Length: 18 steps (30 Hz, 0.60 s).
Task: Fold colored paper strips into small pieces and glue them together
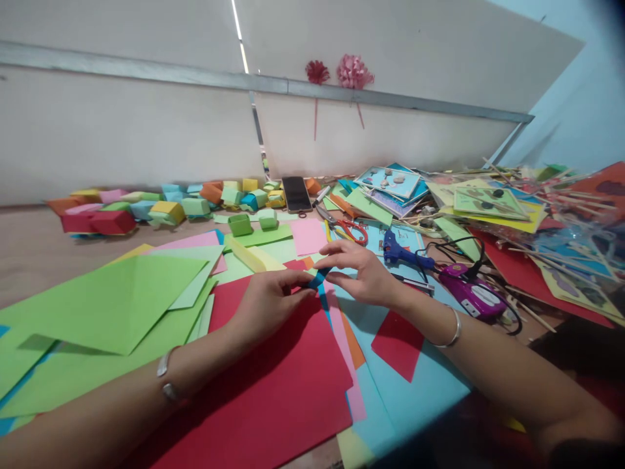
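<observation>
A small folded piece of blue paper (319, 278) is pinched between both hands, above the stacked sheets. My left hand (271, 299) grips its left end between thumb and fingers. On the other end, my right hand (359, 270) holds it with thumb below and fingers above. Beneath them lies a large red sheet (273, 384), with pink, orange and light blue paper showing at its right edge. Just beyond the hands are a pale yellow folded strip (249, 255) and a pink square (308, 236). A small red square (399, 345) lies under my right forearm.
Green sheets (112, 299) spread at the left. Folded paper boxes (166, 212) line the back, beside a phone (296, 194). Orange-handled scissors (344, 228), a blue glue gun (405, 253) and a purple power strip (471, 293) with black cable lie right, near piled cards (493, 200) and sticks.
</observation>
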Motion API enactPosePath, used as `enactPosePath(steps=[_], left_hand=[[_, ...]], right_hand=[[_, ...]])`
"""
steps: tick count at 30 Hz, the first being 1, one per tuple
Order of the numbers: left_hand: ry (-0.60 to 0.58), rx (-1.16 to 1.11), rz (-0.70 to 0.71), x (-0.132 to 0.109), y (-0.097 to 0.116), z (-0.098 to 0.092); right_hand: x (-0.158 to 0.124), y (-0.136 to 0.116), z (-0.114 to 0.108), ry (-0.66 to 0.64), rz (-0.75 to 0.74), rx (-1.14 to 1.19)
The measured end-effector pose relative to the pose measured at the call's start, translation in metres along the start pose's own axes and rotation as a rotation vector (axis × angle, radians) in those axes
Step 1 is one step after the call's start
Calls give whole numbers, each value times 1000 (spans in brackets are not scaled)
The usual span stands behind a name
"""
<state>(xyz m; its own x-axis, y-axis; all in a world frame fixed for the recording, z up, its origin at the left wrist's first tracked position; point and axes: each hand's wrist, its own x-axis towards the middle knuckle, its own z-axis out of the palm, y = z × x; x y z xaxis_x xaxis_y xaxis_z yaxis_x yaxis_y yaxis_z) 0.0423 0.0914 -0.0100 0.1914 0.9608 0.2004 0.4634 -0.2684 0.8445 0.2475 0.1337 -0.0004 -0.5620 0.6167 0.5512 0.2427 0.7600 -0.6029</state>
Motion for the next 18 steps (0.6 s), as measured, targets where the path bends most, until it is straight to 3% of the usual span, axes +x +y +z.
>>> enactPosePath(steps=[6,10,13,16,18], left_hand=[[-87,-149,-149,3,12,-4],[-154,-303,-194,3,12,-4],[-178,-507,-242,0,6,1],[-166,-683,-281,0,-3,6],[-183,-625,-290,2,-7,5]], right_hand=[[0,6,-3,37,-294,-235],[6,10,-6,91,-348,-406],[8,7,-10,106,-418,-674],[0,-7,-11,81,-438,-871],[-7,-22,-10,17,-463,-940]])
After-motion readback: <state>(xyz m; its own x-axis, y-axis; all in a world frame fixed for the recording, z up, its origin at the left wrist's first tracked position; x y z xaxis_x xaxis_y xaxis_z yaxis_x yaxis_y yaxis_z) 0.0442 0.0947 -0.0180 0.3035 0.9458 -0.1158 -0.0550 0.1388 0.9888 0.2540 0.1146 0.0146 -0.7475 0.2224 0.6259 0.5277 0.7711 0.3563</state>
